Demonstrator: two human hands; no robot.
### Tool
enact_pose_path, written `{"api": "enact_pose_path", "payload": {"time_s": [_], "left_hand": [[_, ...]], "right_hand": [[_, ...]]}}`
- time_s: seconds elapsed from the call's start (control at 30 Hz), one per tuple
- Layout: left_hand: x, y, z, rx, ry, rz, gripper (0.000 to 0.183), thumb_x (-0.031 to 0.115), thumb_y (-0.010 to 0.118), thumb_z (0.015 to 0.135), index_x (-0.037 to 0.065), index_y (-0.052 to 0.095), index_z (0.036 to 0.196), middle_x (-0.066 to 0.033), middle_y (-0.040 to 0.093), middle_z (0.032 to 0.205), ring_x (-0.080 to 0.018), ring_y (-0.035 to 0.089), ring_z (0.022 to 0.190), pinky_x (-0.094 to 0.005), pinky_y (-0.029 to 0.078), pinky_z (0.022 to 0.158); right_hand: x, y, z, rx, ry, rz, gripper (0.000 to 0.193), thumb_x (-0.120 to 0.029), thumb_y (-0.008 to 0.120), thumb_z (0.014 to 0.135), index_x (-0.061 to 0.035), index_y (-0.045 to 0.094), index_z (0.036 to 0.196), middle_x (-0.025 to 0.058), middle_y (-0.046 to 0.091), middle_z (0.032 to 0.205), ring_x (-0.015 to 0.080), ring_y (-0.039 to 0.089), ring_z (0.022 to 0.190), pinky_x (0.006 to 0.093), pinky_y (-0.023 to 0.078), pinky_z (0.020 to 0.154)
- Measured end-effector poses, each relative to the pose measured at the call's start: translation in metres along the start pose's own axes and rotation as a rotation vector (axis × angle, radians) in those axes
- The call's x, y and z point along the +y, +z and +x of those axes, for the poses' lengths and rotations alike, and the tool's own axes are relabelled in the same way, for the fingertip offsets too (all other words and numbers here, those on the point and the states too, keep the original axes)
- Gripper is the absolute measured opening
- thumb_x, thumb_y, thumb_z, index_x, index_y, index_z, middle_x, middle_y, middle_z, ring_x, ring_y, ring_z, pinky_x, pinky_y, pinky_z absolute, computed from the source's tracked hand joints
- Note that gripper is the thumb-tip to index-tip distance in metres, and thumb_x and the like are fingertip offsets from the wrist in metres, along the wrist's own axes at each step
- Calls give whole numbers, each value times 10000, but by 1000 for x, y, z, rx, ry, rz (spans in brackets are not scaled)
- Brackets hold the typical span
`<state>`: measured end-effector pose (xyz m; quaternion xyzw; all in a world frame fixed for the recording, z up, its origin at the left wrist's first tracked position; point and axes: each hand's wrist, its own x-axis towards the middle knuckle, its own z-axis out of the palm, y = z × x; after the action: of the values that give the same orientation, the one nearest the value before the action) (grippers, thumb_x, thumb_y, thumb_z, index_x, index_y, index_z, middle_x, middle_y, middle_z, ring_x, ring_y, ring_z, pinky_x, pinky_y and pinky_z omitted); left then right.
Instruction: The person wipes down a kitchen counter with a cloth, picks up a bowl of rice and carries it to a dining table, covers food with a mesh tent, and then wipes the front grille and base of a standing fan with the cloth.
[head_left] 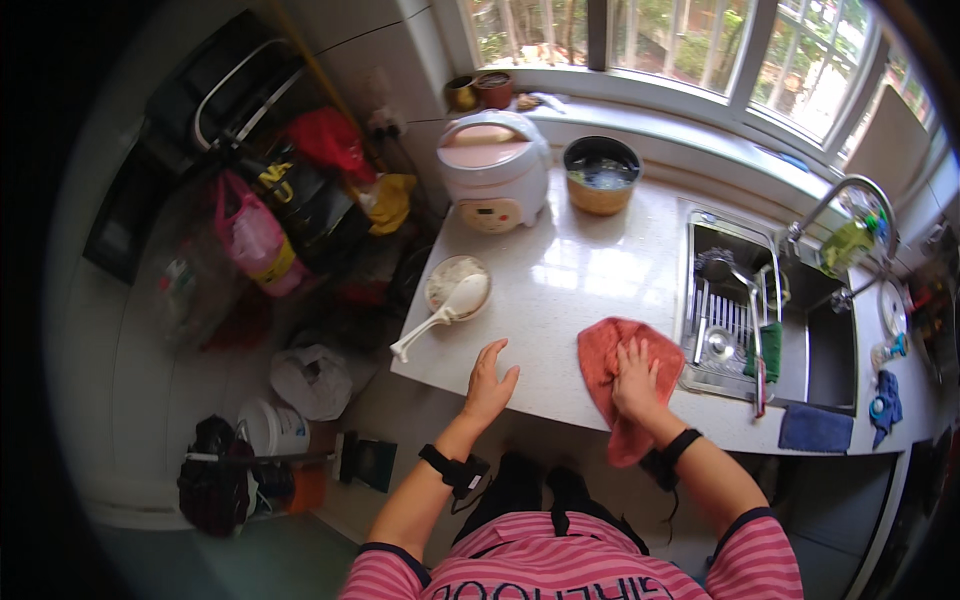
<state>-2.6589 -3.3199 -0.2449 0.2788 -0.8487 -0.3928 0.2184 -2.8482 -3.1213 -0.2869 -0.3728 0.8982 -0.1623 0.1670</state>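
Observation:
My right hand point(637, 382) lies on a reddish cloth point(606, 350) at the counter's front edge. Its fingers are stretched out and slightly apart, pressing the cloth down, and one corner of the cloth hangs over the edge. Near the front edge farther left, my left hand point(488, 386) is open with nothing in it, thumb apart from the fingers. Closest to that hand is a bowl point(440, 273) with a white ladle-like spoon point(462, 297) across it, the handle reaching over the counter's left edge.
A pinkish-white rice cooker point(490, 185) and a pot with a dark rim point(600, 195) stand at the back of the white counter point(570, 270). To the right, the sink point(830, 350) holds a rack and a long-handled utensil. A blue cloth point(815, 428) lies at its front.

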Motion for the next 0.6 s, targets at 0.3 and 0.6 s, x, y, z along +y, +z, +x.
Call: {"api": "enact_pose_path", "payload": {"time_s": [0.3, 0.6], "left_hand": [[-50, -31, 31, 120, -622, -825, 742, 117, 613, 884, 64, 159, 1468, -131, 538, 1243, -170, 576, 1030, -297, 469, 849], [-38, -11, 53, 83, -735, -975, 709, 97, 575, 890, 93, 114, 1429, -187, 522, 1232, -230, 599, 1019, -329, 496, 809]], "right_hand": [[-11, -35, 143, -97, 359, -71, 695, -114, 484, 851, -121, 201, 1486, 105, 71, 1567, 344, 46, 1441, 606, 176, 1095], [9, -58, 212, -102, 475, -62, 764, -179, 511, 848, -179, 124, 1507, 80, 12, 1579, 334, 6, 1446, 596, 148, 1110]]}}
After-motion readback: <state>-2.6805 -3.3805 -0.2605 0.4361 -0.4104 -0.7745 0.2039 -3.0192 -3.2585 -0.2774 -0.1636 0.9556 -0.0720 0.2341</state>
